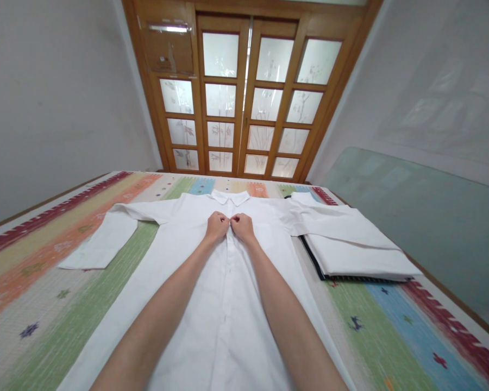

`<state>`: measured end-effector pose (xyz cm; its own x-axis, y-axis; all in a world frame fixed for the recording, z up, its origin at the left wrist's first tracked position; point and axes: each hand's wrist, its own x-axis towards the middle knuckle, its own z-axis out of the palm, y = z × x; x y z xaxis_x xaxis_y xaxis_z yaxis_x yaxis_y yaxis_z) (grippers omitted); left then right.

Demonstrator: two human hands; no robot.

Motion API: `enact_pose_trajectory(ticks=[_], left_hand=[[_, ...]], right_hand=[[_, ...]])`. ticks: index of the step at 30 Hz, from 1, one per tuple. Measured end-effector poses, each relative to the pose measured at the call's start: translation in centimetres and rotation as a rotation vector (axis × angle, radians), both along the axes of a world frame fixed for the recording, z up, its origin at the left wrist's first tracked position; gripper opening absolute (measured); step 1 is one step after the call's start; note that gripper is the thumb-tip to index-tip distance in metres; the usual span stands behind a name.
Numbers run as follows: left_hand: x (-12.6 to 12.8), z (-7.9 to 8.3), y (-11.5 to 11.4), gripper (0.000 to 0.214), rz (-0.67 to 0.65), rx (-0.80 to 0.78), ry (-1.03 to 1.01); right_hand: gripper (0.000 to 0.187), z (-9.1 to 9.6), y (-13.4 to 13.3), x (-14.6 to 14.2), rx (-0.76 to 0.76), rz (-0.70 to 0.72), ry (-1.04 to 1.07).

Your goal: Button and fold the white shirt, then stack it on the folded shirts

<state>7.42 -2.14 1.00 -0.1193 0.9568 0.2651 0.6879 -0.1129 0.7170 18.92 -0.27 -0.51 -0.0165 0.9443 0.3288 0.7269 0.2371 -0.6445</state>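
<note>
A white long-sleeved shirt lies spread face up, its collar pointing away from me. Its button placket runs down the middle between my arms. My left hand pinches the placket a little below the collar. Right beside it, my right hand pinches the same spot from the other side, fingertips nearly touching. The button or buttonhole under the fingers is hidden. One sleeve bends toward me on the left; the other sleeve stretches out to the right.
A striped, patterned cloth covers the surface beneath the shirt. On the right, a folded white cloth with a dark edge lies partly under the sleeve. Beyond are wooden doors with glass panes. A pale greenish panel leans along the right wall.
</note>
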Motion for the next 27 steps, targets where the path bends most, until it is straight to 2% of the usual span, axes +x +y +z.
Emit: enact_pose_trajectory(ticks=[5, 11, 16, 22, 27], left_hand=[[-0.3, -0.1, 0.0, 0.033, -0.057, 0.051, 0.063], [-0.1, -0.2, -0.2, 0.021, -0.05, 0.018, 0.109], [0.1, 0.8, 0.4, 0.012, -0.045, -0.064, 0.1], [-0.1, 1.9, 1.7, 0.007, -0.004, -0.183, -0.019], [-0.7, 1.5, 1.9, 0.006, -0.003, -0.286, -0.21]], right_hand=[[0.028, 0.2, 0.0, -0.1, -0.009, -0.016, 0.013], [0.02, 0.2, 0.0, -0.1, -0.008, -0.014, 0.055], [0.022, 0.2, 0.1, 0.0, 0.0, -0.007, 0.101], [0.024, 0.2, 0.0, 0.2, 0.017, 0.028, 0.169], [0.022, 0.1, 0.0, 0.2, 0.015, 0.048, 0.216]])
